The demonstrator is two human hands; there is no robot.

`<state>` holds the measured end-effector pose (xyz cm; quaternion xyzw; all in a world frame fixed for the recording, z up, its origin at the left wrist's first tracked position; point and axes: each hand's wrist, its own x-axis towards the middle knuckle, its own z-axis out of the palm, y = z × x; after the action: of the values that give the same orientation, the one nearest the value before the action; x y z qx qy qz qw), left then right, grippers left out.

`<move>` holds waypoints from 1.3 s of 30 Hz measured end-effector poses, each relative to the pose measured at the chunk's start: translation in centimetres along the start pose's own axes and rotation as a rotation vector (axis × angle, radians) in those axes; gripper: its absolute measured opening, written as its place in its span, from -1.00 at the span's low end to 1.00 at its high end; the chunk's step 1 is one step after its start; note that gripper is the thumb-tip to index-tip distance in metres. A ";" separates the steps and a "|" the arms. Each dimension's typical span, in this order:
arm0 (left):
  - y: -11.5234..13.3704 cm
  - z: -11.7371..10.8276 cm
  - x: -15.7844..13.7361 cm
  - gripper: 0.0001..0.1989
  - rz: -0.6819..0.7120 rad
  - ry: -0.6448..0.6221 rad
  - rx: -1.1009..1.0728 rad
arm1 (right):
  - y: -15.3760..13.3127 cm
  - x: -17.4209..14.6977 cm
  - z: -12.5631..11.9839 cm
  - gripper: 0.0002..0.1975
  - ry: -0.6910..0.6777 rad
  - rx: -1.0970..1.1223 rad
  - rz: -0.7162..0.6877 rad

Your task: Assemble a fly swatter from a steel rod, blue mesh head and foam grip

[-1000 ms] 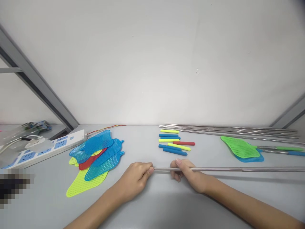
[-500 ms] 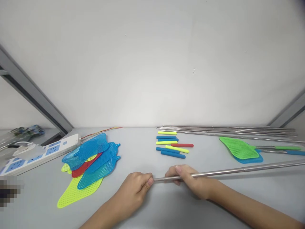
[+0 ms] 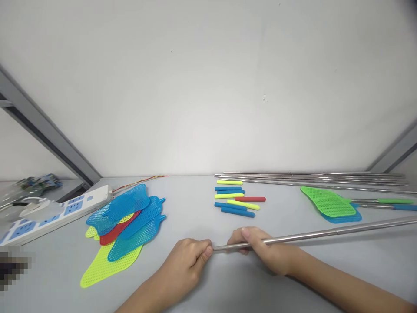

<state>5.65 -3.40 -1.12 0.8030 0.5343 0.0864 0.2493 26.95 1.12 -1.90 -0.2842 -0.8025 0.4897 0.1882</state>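
- Head view: compared with a second ago, the slim silver metal rod (image 3: 299,238) has gone from nearly level to slanting, its far length now raised just short of three o'clock; over the last half second it has hardly shifted.
- Both hands remain on it, so this reads as a change of angle, not a release; the visible length carries no coloured sleeve.
- Left hand (image 3: 192,261): closed in a fist, its grip wrapped around the rod's nine o'clock end, hiding the tip; the forearm enters from seven o'clock.
- Right hand (image 3: 269,256): its grip is narrow, thumb crossing over the rod, fingers curled beneath; the forearm enters from four o'clock.
- Blue, yellow and red plastic tubes (image 3: 230,196) lie near twelve o'clock of the hands, plastic mesh paddles (image 3: 134,240) toward nine.
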 end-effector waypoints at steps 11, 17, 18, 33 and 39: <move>-0.5 -0.7 0.4 -0.64 0.019 0.044 -0.078 | 0.4 0.5 -0.3 -0.49 0.192 0.097 -0.059; -0.7 -0.8 0.4 -0.63 -0.002 0.069 -0.079 | 2.2 0.8 -0.8 -0.44 0.611 0.314 -0.114; -0.8 -0.9 0.4 -0.63 -0.004 0.075 -0.062 | 2.4 0.9 -0.9 -0.44 0.684 0.383 -0.109; -0.5 0.3 0.0 -0.63 0.035 0.063 0.227 | 1.7 0.9 0.4 -0.49 0.680 0.731 -0.202; -1.0 0.1 0.1 -0.63 0.034 0.065 0.243 | 1.9 0.4 1.5 -0.49 0.655 0.720 -0.225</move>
<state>4.96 -3.00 -1.69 0.8331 0.5349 0.0511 0.1313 26.27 1.05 -4.24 -0.2516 -0.5069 0.5973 0.5683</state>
